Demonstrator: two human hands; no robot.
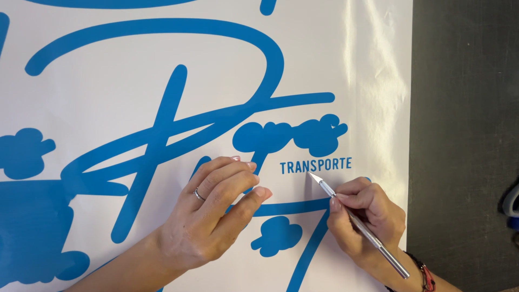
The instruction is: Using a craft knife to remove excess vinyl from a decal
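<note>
On the white vinyl sheet [108, 81], your right hand [367, 216] grips a silver craft knife [357, 221] like a pen, its blade tip touching just under the small blue lettering [315, 165]. Your left hand [216, 211] (ringed) presses fingers-down on the sheet nearby, holding nothing.

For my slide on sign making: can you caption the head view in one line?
Right hand holds a craft knife to small blue lettering on a white sheet; left hand steadies it.
</note>
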